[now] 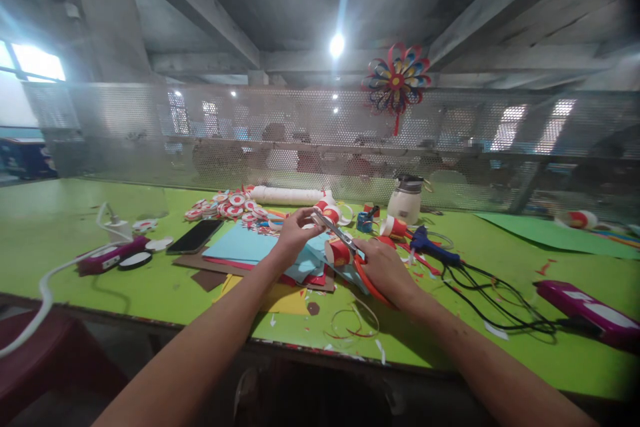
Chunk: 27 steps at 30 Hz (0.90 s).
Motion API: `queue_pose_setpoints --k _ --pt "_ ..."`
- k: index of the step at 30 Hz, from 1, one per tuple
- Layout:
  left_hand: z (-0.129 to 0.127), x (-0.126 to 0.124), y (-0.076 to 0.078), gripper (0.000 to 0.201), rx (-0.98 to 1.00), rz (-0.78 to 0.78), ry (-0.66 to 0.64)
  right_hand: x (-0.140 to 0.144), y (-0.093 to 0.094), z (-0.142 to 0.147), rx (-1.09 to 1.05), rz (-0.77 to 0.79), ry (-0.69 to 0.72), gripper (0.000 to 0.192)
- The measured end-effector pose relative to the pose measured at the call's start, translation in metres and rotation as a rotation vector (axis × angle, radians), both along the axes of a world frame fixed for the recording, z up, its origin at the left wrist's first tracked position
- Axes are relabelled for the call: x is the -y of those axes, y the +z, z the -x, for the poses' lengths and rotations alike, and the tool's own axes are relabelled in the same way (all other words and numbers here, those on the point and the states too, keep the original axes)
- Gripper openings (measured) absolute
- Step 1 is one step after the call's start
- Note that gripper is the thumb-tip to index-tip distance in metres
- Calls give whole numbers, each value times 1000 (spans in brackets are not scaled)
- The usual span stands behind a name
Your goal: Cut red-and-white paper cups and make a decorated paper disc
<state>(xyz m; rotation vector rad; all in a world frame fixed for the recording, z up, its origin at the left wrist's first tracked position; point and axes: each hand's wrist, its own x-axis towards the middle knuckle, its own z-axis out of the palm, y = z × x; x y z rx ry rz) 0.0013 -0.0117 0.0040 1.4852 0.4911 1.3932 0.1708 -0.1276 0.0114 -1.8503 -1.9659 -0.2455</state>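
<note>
Over the middle of the table, my right hand [389, 271] grips a pair of scissors [345, 238] with orange handles, its blades pointing up and left. At the blade tips, my left hand [296, 236] is closed in a pinch; what it holds is too small to make out. A red and white paper cup [327, 211] is just beyond the fingertips, and I cannot tell whether they touch it. Below the blades lies another red paper cup [338, 253]. Light blue paper sheets [240, 243] are stacked under my left hand, over red, brown and yellow sheets.
A blue glue gun [433, 247] with a black cable lies to the right, near a purple power strip [590, 313]. Leftward are a phone [196, 237], another purple power strip [113, 255] and a pile of red and white paper rounds [235, 203]. A perforated screen [300, 127] stands behind.
</note>
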Motion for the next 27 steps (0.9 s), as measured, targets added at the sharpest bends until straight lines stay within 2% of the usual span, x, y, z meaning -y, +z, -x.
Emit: queue_pose_setpoints --k 8,13,22,27 --pt "2 1 1 45 -45 -26 10 0 2 -1 -53 -28 23 31" --pt "4 -1 1 47 -18 -12 -3 -11 2 -12 -79 7 -75 33" --pt "6 2 5 55 91 67 -143 -28 -3 -32 -93 66 -188 32" --pt "8 0 6 54 143 147 -192 -35 -5 -41 -105 63 -248 37"
